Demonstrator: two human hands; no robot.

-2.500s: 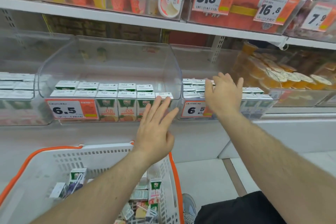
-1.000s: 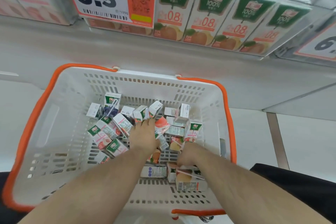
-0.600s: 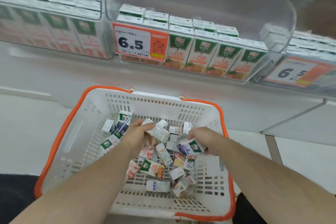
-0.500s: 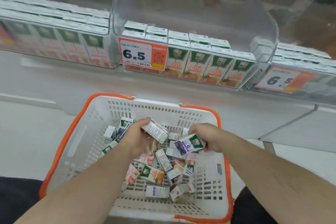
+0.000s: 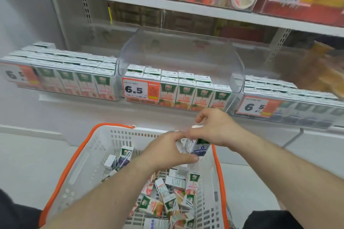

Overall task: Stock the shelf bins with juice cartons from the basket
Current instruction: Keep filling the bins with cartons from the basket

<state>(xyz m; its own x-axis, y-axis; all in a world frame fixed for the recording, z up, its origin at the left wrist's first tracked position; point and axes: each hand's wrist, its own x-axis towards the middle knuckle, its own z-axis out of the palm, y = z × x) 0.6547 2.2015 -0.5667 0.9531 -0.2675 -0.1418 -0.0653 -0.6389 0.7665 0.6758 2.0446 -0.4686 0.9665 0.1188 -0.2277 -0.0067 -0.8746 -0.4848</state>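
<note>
Bright even store light; motion blur, esp. edges; wide-angle bowing.

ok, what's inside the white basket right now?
The basket holds a loose heap of small juice cartons, lying at mixed angles. The forearms cover part of the pile, so no count. Left hand and right hand each hold a carton above it.

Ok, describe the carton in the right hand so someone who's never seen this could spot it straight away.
Start at the white plastic basket with the orange rim, below the clear shelf bins. Both hands meet over its far edge; the right hand pinches a small white juice carton with a green top and dark purple fruit. Unlike the orange-fruit cartons in the middle clear bin, it shows purple fruit.
</note>
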